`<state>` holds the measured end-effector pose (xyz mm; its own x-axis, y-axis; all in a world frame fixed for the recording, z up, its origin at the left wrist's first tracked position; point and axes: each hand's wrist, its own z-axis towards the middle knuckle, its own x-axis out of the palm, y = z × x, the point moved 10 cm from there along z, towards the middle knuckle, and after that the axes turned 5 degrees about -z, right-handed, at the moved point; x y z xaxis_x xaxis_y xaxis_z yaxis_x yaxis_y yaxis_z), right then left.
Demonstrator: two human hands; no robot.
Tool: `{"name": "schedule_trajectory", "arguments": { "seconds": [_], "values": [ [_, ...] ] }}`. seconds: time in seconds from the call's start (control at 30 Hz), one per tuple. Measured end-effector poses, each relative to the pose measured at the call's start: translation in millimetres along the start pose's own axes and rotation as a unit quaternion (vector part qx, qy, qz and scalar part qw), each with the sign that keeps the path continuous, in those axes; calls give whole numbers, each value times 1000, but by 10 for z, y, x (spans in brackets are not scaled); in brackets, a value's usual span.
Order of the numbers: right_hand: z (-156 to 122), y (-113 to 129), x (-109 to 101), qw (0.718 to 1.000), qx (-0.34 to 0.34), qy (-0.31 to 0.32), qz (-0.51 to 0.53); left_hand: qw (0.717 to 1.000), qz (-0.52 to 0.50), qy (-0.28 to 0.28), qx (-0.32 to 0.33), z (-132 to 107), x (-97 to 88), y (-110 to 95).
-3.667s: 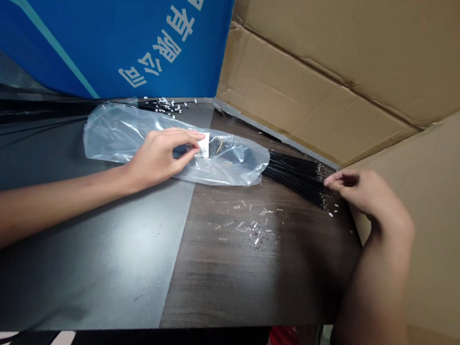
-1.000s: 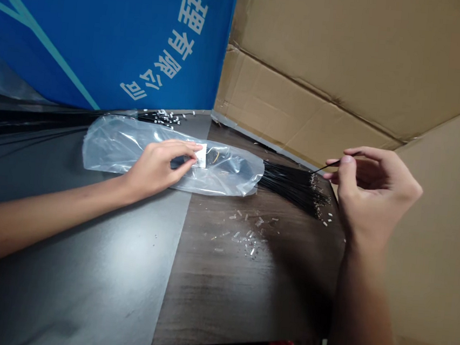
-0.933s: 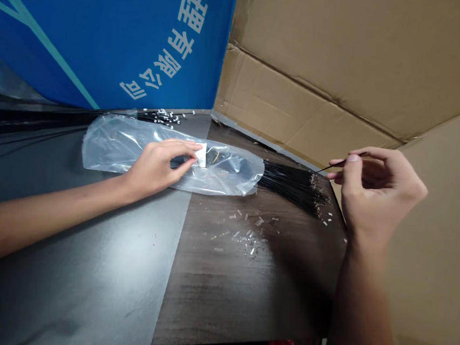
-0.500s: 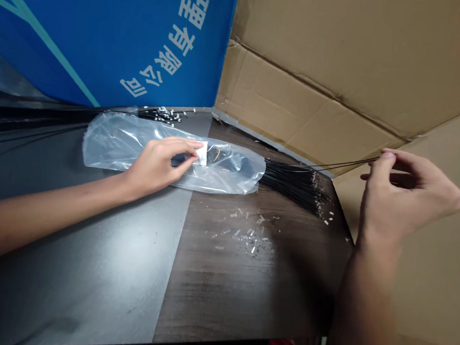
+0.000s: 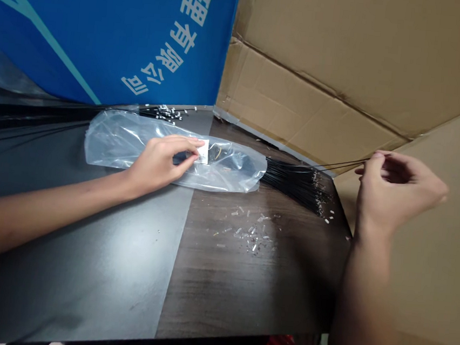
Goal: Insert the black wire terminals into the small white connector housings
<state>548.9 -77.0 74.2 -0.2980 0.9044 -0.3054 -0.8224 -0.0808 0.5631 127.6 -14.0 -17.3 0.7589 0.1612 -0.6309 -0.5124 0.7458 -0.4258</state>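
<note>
A clear plastic bag [image 5: 237, 180] lies on the table, and from its right mouth a bundle of thin black wires [image 5: 294, 184] fans out. My left hand [image 5: 166, 161] pinches the bag, thumb and fingertips at the edge of a white label [image 5: 204, 151]. Off to the right, past the table edge, my right hand [image 5: 395, 185] is closed in a pinch on a couple of black wires [image 5: 340, 164] drawn up from the bundle. Their far tips are hidden in the fingers.
Small clear tubes [image 5: 252, 234] are scattered on the dark table [image 5: 210, 295]. More black wires [image 5: 28, 115] with white ends [image 5: 166, 113] lie behind the bag. A blue printed panel [image 5: 106, 25] and a cardboard sheet [image 5: 286, 91] stand along the back.
My right hand has shifted left, closer to the bundle, still pinching the wires. The left hand stays in place on the bag.
</note>
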Motion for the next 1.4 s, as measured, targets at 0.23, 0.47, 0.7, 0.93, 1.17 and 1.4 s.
{"name": "schedule_trajectory", "arguments": {
  "seconds": [0.23, 0.47, 0.7, 0.93, 1.17, 1.4],
  "values": [
    [19, 52, 84, 986, 50, 32, 154, 1000, -1, 0, 1, 8, 16, 1],
    [29, -172, 172, 940, 198, 50, 272, 1000, 0, 1, 2, 15, 5, -16],
    [-44, -360, 303, 879, 329, 74, 337, 1000, -2, 3, -15, 12, 14, 1],
    [-64, -410, 365, 866, 345, 55, 358, 1000, -6, 13, -26, 8, 23, 27],
    [-106, -463, 413, 841, 359, 41, 403, 1000, 2, 8, -7, 17, 19, 19],
    [-147, -470, 488, 818, 366, 38, 443, 1000, 4, 4, -3, 14, 11, 10]
  ]
}}
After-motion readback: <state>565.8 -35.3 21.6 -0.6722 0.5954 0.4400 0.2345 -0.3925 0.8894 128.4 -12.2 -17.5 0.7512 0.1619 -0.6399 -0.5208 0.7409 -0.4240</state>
